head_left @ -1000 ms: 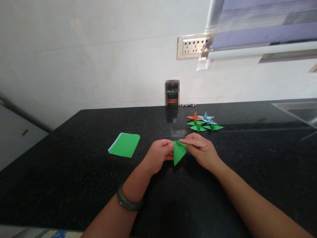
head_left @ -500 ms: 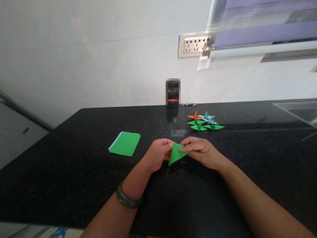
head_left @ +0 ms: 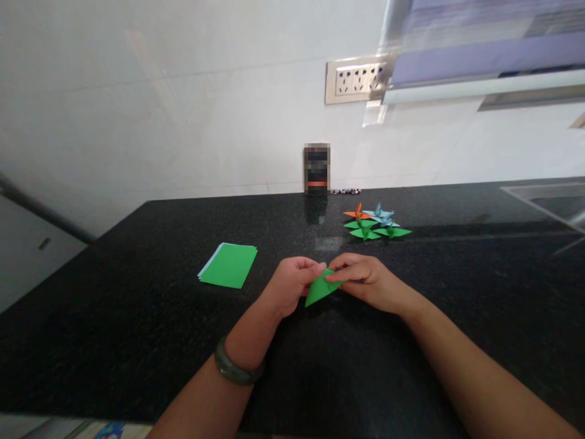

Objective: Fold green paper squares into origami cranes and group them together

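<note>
A folded piece of green origami paper (head_left: 319,288) is pinched between my two hands, one corner pointing down toward me. My left hand (head_left: 295,280) grips its upper left edge, thumb on top. From the other side my right hand (head_left: 368,279) holds the upper right part, with the index finger lying across a fold. The fingers behind the paper are partly hidden. To the left lies a stack of square paper (head_left: 229,266), green on top with pale blue edges showing below.
Several folded paper cranes, green (head_left: 364,233), orange (head_left: 358,213) and light blue (head_left: 379,212), sit at the back right of the black countertop (head_left: 137,317). A blurred dark box-like item (head_left: 317,169) stands against the wall beside a beaded string (head_left: 346,191). A sink edge (head_left: 539,210) shows far right.
The green paper has shifted slightly left and turned, and less of its face shows now. My left thumb has moved right along its top edge. Both hands keep their hold.
</note>
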A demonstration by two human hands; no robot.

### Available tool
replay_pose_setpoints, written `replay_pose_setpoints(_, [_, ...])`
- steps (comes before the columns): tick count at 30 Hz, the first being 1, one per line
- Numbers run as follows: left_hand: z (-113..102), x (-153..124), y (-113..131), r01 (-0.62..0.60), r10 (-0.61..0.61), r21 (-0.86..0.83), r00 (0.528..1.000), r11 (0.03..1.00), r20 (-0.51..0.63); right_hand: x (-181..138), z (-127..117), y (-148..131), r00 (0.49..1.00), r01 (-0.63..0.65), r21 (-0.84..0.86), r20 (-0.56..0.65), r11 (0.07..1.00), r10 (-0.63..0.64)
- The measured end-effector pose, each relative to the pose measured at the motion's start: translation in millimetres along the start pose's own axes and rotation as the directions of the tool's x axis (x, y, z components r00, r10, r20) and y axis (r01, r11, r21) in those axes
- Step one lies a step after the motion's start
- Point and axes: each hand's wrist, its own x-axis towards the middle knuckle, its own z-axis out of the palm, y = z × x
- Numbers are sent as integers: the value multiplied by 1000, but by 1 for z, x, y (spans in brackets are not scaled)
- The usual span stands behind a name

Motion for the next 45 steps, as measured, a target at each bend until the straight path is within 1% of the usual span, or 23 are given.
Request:
replay_pose_setpoints(2, [0,1,-2,-32,33,24,999,999,-43,0,0,-2,1000,-8,19,9,1000,7])
replay_pose_setpoints(4, [-1,2,-3,-65,66,33,996,997,-61,0,0,-4,999,-54,73,10,996,54])
replay_pose_setpoints(6, [-1,3,-3,-93,95,31,992,995,-78,1,1,-5,981,-182,156,-30,971,189])
replay_pose_setpoints(7, [-1,3,-3,-104,107,35,990,994,-88,2,3,-5,956,-270,206,-54,941,287])
replay_pose_setpoints(8, [-1,3,-3,-114,118,43,988,993,-97,2,5,-5,916,-362,261,-80,895,394])
replay_pose_setpoints(9, [-1,3,-3,-121,126,54,987,991,-102,3,7,-5,873,-445,316,-57,838,485])
replay_pose_setpoints(10, [0,3,-3,-127,134,68,985,990,-104,4,10,-4,837,-506,353,-16,787,546])
replay_pose_setpoints(12, [1,3,-3,-134,144,92,984,987,-105,5,14,-3,798,-569,406,62,716,599])
replay_pose_setpoints(14, [2,3,-4,-138,150,113,983,984,-106,5,17,-3,785,-584,437,89,684,613])
replay_pose_setpoints(18, [2,3,-5,-139,156,141,981,980,-113,5,16,-3,780,-586,463,101,665,618])
replay_pose_setpoints(25, [2,4,-8,-155,175,170,979,973,-107,4,13,-1,787,-586,439,106,681,608])
replay_pose_setpoints(30, [7,2,-8,-157,183,183,974,970,-136,2,15,2,777,-592,425,76,685,625])
replay_pose_setpoints(45, [7,0,-6,-171,196,187,973,967,-126,3,14,-2,770,-598,424,69,680,634])
